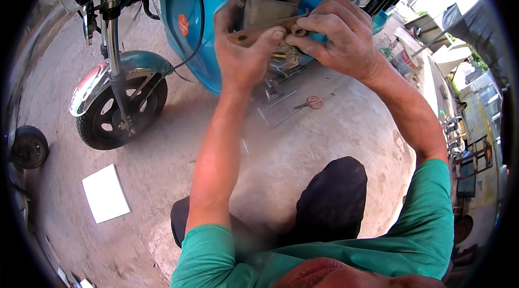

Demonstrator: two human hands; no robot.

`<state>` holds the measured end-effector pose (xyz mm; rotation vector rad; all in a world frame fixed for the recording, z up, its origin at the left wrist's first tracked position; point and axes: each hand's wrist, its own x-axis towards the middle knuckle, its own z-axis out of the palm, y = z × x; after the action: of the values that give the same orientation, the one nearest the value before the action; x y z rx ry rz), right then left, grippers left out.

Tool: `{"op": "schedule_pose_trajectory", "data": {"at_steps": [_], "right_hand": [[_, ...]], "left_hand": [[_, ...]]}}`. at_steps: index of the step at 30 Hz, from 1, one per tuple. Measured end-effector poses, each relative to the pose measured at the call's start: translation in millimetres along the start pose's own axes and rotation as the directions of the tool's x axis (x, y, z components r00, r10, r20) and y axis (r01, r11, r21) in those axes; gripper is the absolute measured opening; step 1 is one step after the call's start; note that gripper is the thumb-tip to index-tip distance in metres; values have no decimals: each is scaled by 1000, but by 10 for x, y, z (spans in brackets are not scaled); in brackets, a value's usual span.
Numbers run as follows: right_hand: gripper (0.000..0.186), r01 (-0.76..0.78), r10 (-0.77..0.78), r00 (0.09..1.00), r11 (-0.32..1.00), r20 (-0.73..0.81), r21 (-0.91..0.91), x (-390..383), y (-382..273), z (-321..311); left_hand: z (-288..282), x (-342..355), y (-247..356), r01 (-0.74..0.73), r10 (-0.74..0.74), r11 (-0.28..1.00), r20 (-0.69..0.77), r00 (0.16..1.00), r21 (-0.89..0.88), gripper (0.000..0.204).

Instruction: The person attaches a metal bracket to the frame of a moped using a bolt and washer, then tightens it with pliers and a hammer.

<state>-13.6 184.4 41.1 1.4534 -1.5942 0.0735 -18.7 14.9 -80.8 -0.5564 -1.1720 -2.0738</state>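
Observation:
A flat rusty metal plate (244,37) with a round hole near its left end is in my left hand (240,63), thumb along its near edge and fingers behind. It lies across the lower front of a grey, worn metal bracket (269,11) at the top middle. My right hand (346,39) is closed at the plate's right end. Between its thumb and fingers is a small dark nut (299,31), close against the plate. Whether the nut touches the plate I cannot tell.
Behind my hands stands a blue vehicle body (186,23), with a front wheel (121,107) and chrome fork to the left. Orange-handled scissors (312,102) and metal tools lie on the concrete below. A white square board (106,193) lies lower left, a loose wheel (28,147) beyond it.

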Motion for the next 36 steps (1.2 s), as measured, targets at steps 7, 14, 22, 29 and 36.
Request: {"op": "schedule_pose_trajectory", "data": {"at_steps": [7, 14, 22, 29, 36], "right_hand": [[21, -724, 766, 620, 474, 171, 502, -38, -280, -173], [34, -734, 982, 105, 181, -154, 655, 324, -269, 266], [27, -680, 985, 119, 171, -123, 713, 603, -175, 531], [21, -690, 681, 704, 723, -199, 33, 525, -73, 560], [17, -631, 600, 772, 763, -209, -141, 435, -24, 535]], "left_hand": [[-13, -5, 28, -27, 28, 996, -8, 1000, 90, 80], [22, -16, 54, -1, 2, 1000, -40, 999, 25, 82], [-70, 6, -1, -14, 12, 997, 20, 1000, 76, 87], [-117, 10, -100, -86, 85, 993, 16, 996, 76, 86], [-89, 50, 48, 23, -27, 996, 46, 999, 83, 90]]}}
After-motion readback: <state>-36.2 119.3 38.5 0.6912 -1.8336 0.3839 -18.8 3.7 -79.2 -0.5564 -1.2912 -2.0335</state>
